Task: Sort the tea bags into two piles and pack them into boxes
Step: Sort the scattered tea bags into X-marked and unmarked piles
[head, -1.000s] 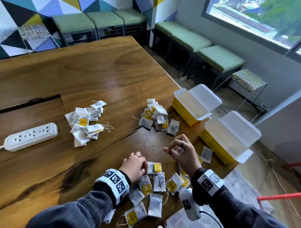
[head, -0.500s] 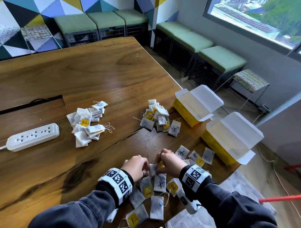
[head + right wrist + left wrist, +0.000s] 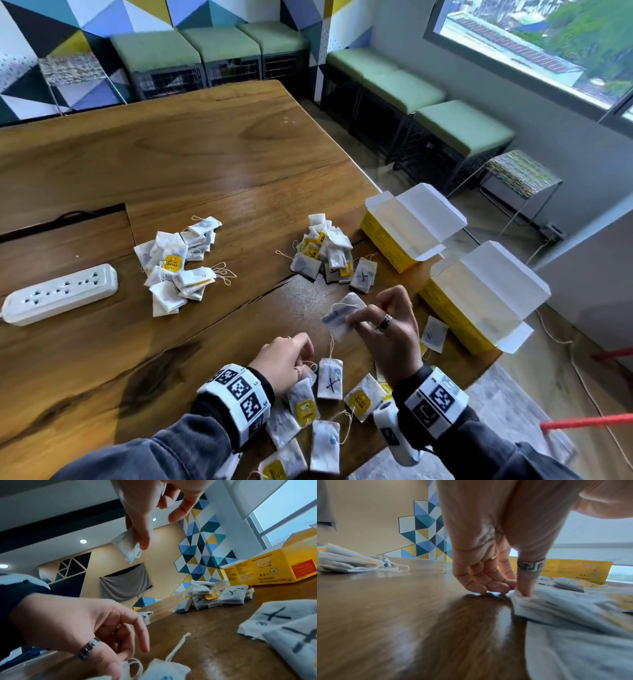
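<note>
My right hand (image 3: 356, 320) pinches a white tea bag (image 3: 342, 315) with a blue mark, lifted above the table; the right wrist view shows it (image 3: 126, 545) between thumb and fingers (image 3: 144, 540). My left hand (image 3: 303, 359) is down among loose tea bags (image 3: 329, 378) at the near edge. Its curled fingertips (image 3: 524, 588) pinch the corner of one bag (image 3: 556, 605) lying on the wood. Two sorted piles lie further out: a left pile (image 3: 178, 267) and a right pile (image 3: 327, 253) with X-marked bags. Two open yellow boxes (image 3: 387, 236) (image 3: 455, 315) stand at the right.
A white power strip (image 3: 61, 294) lies at the far left on the wooden table (image 3: 222, 164). The table's right edge runs just past the boxes, with floor, green stools (image 3: 462, 126) and a cable below. A slot in the tabletop (image 3: 61, 219) sits behind the strip.
My right hand dropped to the loose bags beside the left hand, then rose again up and to the right with a tea bag pinched in it. The left hand stayed low in place.
</note>
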{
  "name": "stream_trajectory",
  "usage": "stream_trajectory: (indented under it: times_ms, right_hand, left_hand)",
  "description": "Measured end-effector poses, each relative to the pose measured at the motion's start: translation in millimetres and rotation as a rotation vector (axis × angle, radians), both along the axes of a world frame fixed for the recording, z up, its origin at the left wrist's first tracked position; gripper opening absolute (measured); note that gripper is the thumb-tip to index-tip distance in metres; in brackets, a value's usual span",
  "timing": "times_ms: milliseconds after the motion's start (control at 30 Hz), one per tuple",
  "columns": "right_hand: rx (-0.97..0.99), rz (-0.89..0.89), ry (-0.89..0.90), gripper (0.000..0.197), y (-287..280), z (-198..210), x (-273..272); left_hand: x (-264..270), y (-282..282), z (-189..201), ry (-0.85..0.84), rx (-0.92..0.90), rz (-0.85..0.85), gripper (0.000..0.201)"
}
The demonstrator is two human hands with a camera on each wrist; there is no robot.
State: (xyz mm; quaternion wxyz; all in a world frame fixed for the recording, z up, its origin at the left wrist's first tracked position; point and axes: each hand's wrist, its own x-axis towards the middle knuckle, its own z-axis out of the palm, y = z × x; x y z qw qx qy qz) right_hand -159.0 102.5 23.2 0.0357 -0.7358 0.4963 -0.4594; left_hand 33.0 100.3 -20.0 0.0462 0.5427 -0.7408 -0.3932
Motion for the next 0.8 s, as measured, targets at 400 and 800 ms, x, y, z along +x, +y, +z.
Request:
stream_trajectory:
  times_ms: [400, 800]
  right_hand:
    - [0.571, 0.092, -0.399, 0.038, 6.2, 6.3, 7.0]
    - [0.954, 0.313, -0.057, 0.012, 14.2, -13.0, 78.7]
  left_hand:
    - [40.8, -15.6, 47.4, 1.067, 0.6, 0.752, 0.026]
    - [45.8, 5.7, 36.9, 1.149, 0.819, 0.885, 0.037]
